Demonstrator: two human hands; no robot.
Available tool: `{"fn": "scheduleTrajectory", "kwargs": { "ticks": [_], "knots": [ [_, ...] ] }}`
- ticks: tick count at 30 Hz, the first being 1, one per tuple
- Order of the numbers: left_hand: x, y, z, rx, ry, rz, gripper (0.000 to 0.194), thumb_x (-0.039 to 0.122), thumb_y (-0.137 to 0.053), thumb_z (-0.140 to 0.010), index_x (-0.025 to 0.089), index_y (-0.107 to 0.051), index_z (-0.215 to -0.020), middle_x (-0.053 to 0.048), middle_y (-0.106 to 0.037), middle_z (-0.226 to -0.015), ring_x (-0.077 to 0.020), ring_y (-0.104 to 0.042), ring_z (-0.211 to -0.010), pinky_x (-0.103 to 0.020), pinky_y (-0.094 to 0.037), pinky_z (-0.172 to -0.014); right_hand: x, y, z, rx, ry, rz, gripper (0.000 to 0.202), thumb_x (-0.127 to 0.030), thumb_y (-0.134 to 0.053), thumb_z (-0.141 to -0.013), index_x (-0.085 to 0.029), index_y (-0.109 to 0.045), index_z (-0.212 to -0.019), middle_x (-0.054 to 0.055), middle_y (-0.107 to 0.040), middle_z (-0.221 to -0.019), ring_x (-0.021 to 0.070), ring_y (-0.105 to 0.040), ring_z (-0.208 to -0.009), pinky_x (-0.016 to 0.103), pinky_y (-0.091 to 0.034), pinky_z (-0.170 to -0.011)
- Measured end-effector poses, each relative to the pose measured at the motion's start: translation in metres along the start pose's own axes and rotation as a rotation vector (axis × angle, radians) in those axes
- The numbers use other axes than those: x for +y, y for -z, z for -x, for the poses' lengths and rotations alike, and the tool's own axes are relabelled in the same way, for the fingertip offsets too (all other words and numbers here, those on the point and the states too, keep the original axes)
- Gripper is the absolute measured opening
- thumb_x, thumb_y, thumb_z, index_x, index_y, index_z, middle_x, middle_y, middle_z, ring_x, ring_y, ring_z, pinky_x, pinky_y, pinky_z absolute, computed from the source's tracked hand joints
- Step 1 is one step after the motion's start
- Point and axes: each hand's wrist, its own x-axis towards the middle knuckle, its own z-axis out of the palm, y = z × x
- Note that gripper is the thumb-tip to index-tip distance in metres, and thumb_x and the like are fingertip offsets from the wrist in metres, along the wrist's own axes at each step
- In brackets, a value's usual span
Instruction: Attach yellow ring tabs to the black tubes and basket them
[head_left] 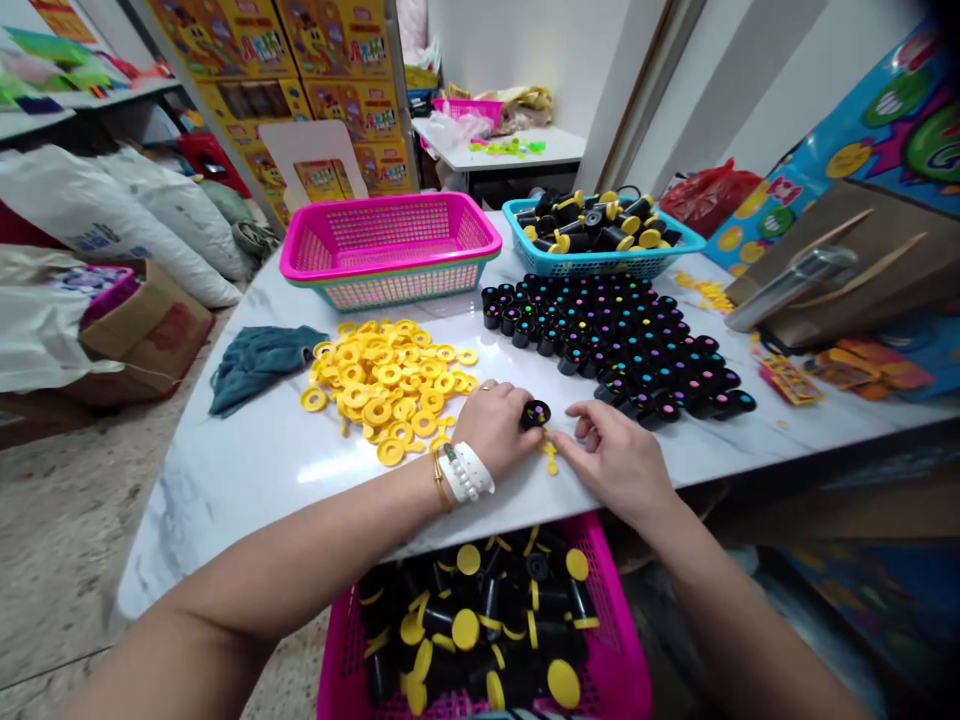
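My left hand [495,425] is closed around a small black plastic cup [535,414], its open top tilted up with a coloured dot showing inside. Close by on the right, my right hand [619,455] has its thumb and forefinger apart, the thumb tip near the cup's lower edge. A small yellow plastic piece [551,460] lies on the table just under the thumb. Left of my hands spreads a heap of yellow ring-shaped caps with tabs [390,380]. Rows of black cups [622,330] with coloured dots stand on the right.
A pink basket [390,255] stacked on a teal one stands at the back. Beside it, a blue basket [607,262] holds black cylinders with yellow caps. Below the table edge sits a pink basket [630,660] of similar pieces. A dark cloth [262,365] lies left; a paper bag [832,270] stands right.
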Motion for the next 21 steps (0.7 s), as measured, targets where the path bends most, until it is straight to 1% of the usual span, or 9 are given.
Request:
{"fn": "scheduleTrajectory", "kwargs": {
  "ticks": [3, 6, 8, 10, 12, 13, 15, 18, 21],
  "knots": [
    [0.0, 0.0, 0.001, -0.004, 0.025, -0.022, 0.026, 0.035, -0.064, -0.078, 0.015, -0.065, -0.095, -0.008, -0.063, -0.089, -0.0233, -0.055, -0.09, -0.036, -0.045, -0.082, 0.004, -0.006, 0.001, -0.008, 0.086, 0.095, 0.039, -0.046, -0.064, -0.082, -0.019, -0.067, -0.11, 0.007, -0.062, -0.087, 0.0216, -0.059, -0.078, 0.031, -0.047, -0.068],
    [-0.001, 0.001, 0.001, 0.0, 0.037, -0.03, 0.026, 0.036, -0.063, -0.079, 0.015, -0.066, -0.094, -0.008, -0.062, -0.089, -0.0236, -0.054, -0.091, -0.036, -0.045, -0.082, 0.004, -0.007, 0.004, -0.072, 0.192, 0.067, 0.03, -0.043, -0.065, -0.083, -0.021, -0.07, -0.104, 0.008, -0.06, -0.091, 0.0241, -0.057, -0.088, 0.036, -0.048, -0.08],
    [-0.002, 0.001, 0.001, -0.005, 0.018, -0.009, 0.028, 0.038, -0.063, -0.079, 0.015, -0.066, -0.094, -0.008, -0.062, -0.089, -0.0236, -0.054, -0.09, -0.036, -0.045, -0.081, 0.004, -0.004, 0.007, -0.065, 0.207, 0.062, 0.026, -0.038, -0.061, -0.086, -0.021, -0.07, -0.103, 0.008, -0.059, -0.092, 0.0245, -0.056, -0.089, 0.038, -0.048, -0.083],
    [-0.001, 0.0, 0.002, -0.015, 0.0, 0.023, 0.027, 0.038, -0.064, -0.078, 0.015, -0.067, -0.094, -0.008, -0.061, -0.089, -0.0234, -0.053, -0.089, -0.037, -0.045, -0.081, 0.003, -0.001, 0.012, -0.019, 0.188, 0.096, 0.034, -0.038, -0.059, -0.088, -0.019, -0.065, -0.115, 0.011, -0.059, -0.098, 0.0266, -0.056, -0.093, 0.041, -0.048, -0.085],
    [-0.001, 0.0, 0.003, -0.022, 0.003, 0.048, 0.026, 0.036, -0.064, -0.078, 0.016, -0.067, -0.094, -0.008, -0.061, -0.089, -0.0234, -0.053, -0.089, -0.037, -0.045, -0.081, 0.002, 0.001, 0.018, 0.03, 0.153, 0.155, 0.051, -0.045, -0.062, -0.085, -0.015, -0.057, -0.126, 0.014, -0.06, -0.104, 0.0299, -0.055, -0.098, 0.045, -0.048, -0.087],
    [0.0, 0.0, 0.003, -0.022, 0.007, 0.057, 0.027, 0.036, -0.064, -0.078, 0.016, -0.067, -0.095, -0.008, -0.061, -0.089, -0.0235, -0.053, -0.09, -0.038, -0.045, -0.082, 0.001, 0.002, 0.022, 0.037, 0.134, 0.186, 0.057, -0.049, -0.063, -0.083, -0.013, -0.056, -0.126, 0.016, -0.06, -0.103, 0.0312, -0.055, -0.098, 0.046, -0.048, -0.087],
    [0.0, 0.0, 0.004, -0.015, 0.011, 0.072, 0.028, 0.038, -0.064, -0.078, 0.016, -0.068, -0.095, -0.008, -0.061, -0.09, -0.0236, -0.053, -0.09, -0.038, -0.044, -0.083, -0.001, 0.001, 0.027, 0.018, 0.102, 0.223, 0.05, -0.05, -0.063, -0.083, -0.012, -0.062, -0.116, 0.015, -0.062, -0.096, 0.0313, -0.057, -0.094, 0.046, -0.048, -0.085],
    [0.0, -0.001, 0.004, -0.001, -0.004, 0.077, 0.029, 0.04, -0.065, -0.078, 0.017, -0.068, -0.095, -0.008, -0.061, -0.089, -0.0237, -0.052, -0.091, -0.038, -0.044, -0.083, -0.004, 0.002, 0.027, -0.018, 0.084, 0.16, 0.027, -0.038, -0.059, -0.088, -0.015, -0.067, -0.102, 0.011, -0.062, -0.087, 0.0273, -0.059, -0.087, 0.042, -0.049, -0.082],
    [0.001, -0.002, 0.005, 0.0, -0.024, 0.072, 0.029, 0.041, -0.065, -0.078, 0.017, -0.07, -0.093, -0.008, -0.062, -0.087, -0.0237, -0.052, -0.088, -0.038, -0.044, -0.082, -0.005, 0.009, 0.015, -0.014, 0.086, -0.067, 0.024, -0.031, -0.06, -0.087, -0.02, -0.069, -0.107, 0.008, -0.062, -0.092, 0.0217, -0.061, -0.085, 0.037, -0.051, -0.08]
  ]
}}
